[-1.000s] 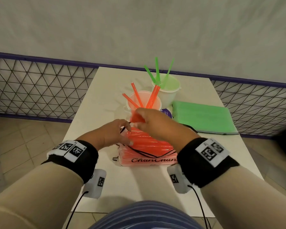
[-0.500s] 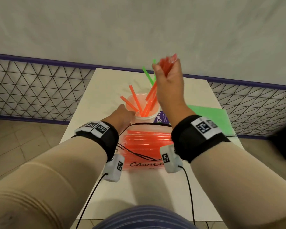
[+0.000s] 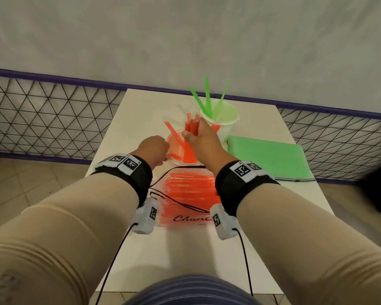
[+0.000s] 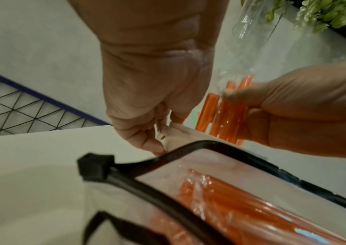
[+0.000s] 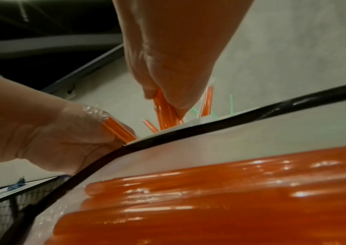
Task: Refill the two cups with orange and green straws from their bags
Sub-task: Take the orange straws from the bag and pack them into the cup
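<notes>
Several orange straws (image 3: 193, 128) – near-upright, low ends in orange cup (image 3: 174, 148) | R hand (image 3: 204, 139) fingers pinching them | L hand (image 3: 153, 150) gripping cup rim

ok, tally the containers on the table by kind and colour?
Cups: 2, the orange cup and the green cup
Straw bags: 2, the orange bag and the green bag
Total: 4

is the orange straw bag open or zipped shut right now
Open. In the left wrist view the orange straw bag has its black-edged mouth gaping toward the cup, with the zipper slider at one end and straws visible inside.
</notes>
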{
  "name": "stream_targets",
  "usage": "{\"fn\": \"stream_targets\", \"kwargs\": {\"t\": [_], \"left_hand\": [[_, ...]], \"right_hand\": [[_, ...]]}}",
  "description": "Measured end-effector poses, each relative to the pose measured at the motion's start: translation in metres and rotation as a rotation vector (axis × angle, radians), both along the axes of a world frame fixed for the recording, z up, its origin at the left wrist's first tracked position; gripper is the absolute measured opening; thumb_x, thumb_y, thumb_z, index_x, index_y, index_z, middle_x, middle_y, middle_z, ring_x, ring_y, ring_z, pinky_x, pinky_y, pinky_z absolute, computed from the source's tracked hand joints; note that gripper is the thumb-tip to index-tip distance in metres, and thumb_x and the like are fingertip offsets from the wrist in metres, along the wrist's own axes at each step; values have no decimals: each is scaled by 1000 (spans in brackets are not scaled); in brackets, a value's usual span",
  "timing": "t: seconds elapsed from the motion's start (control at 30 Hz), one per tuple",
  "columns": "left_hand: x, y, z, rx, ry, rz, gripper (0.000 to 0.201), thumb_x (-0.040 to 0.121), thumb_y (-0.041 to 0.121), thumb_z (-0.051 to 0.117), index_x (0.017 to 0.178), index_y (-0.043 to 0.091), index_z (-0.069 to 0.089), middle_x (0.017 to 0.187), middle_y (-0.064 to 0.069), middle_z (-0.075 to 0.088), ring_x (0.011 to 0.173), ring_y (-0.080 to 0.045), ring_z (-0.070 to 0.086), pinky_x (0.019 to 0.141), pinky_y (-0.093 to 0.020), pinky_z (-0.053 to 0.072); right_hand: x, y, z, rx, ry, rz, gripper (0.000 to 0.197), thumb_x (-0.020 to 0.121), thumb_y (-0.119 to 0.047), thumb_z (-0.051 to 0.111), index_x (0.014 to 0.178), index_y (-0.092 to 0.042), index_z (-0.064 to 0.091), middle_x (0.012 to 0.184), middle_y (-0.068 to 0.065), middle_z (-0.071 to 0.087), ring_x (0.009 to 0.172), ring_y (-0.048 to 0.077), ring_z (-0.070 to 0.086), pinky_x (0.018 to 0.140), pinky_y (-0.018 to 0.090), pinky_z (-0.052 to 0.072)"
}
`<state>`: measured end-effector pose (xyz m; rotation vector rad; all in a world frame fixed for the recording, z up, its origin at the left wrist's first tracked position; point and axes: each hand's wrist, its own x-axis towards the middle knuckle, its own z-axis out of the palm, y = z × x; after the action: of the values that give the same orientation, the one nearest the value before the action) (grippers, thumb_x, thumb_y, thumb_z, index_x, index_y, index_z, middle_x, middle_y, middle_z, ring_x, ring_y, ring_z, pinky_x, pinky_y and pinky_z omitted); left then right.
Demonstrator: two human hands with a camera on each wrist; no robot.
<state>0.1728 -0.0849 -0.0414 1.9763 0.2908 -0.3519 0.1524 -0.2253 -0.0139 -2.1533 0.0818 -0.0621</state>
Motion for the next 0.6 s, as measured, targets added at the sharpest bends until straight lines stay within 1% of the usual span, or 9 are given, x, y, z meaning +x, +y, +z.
{"fn": "stream_targets", "kwargs": {"t": [0.07, 0.13, 0.2, 0.27, 0.3, 0.37, 0.47, 0.53, 0.6], "left_hand": [[-1, 0, 3, 20, 11, -9, 35, 99, 14, 44, 129, -2, 53, 94, -7, 62, 73, -16, 57, 88, -39, 52], [-5, 2, 8, 73, 21, 6, 33, 97, 12, 51, 128, 0, 56, 120, -14, 59, 99, -25, 61, 92, -35, 50], [-4, 2, 10, 178, -17, -57, 32, 95, 10, 55, 126, 2, 58, 128, -15, 54, 113, -28, 57, 95, -34, 48], [-3, 2, 6, 140, -17, -76, 34, 97, 13, 52, 129, 3, 57, 128, -16, 57, 98, -22, 62, 83, -30, 54], [-2, 3, 1, 86, -25, -65, 35, 98, 15, 50, 130, 3, 55, 128, -17, 59, 84, -17, 62, 72, -26, 55], [-2, 3, -5, -62, -15, 2, 36, 100, 16, 46, 133, 2, 52, 125, -17, 62, 69, -10, 58, 59, -19, 53], [-3, 2, -5, -162, 11, 23, 37, 100, 16, 45, 134, 3, 51, 123, -16, 62, 67, -10, 56, 47, -14, 50], [-5, 2, -3, -185, 22, 25, 36, 101, 17, 45, 134, 3, 51, 124, -15, 62, 67, -9, 55, 43, -14, 49], [-7, 0, -2, -176, 46, 36, 36, 100, 15, 44, 132, 2, 53, 101, -7, 64, 65, -10, 53, 50, -23, 49]], "right_hand": [[2, 1, -8, -188, 90, 59, 28, 98, -26, 53, 121, -11, 51, 108, 3, 60, 99, 23, 59, 79, 34, 43], [3, 2, -11, -365, 157, 95, 31, 97, -27, 53, 121, -7, 51, 111, 9, 61, 102, 28, 60, 74, 31, 39], [4, 0, -9, -495, 123, 80, 38, 94, -26, 60, 124, -5, 50, 119, 12, 58, 110, 30, 57, 78, 32, 41], [4, -3, -3, -547, 24, 6, 46, 90, -20, 65, 129, -6, 47, 126, 14, 52, 115, 30, 53, 87, 34, 42], [4, -4, 1, -498, -17, -40, 47, 89, -13, 65, 130, -6, 44, 126, 14, 51, 114, 30, 54, 84, 33, 43], [0, -5, 10, -327, -24, -102, 44, 87, -2, 58, 127, -8, 42, 112, 11, 56, 97, 29, 60, 66, 28, 43], [-15, -3, 20, -416, 161, 124, 44, 83, -11, 66, 120, -11, 43, 93, 3, 56, 78, 20, 57, 52, 26, 37], [-26, 5, 19, -473, 228, 285, 51, 80, -23, 74, 120, -15, 44, 92, -3, 54, 79, 15, 54, 56, 25, 38], [-28, 15, 10, -423, 170, 282, 43, 84, -31, 71, 119, -21, 48, 95, -6, 55, 84, 15, 56, 63, 27, 42]]}}
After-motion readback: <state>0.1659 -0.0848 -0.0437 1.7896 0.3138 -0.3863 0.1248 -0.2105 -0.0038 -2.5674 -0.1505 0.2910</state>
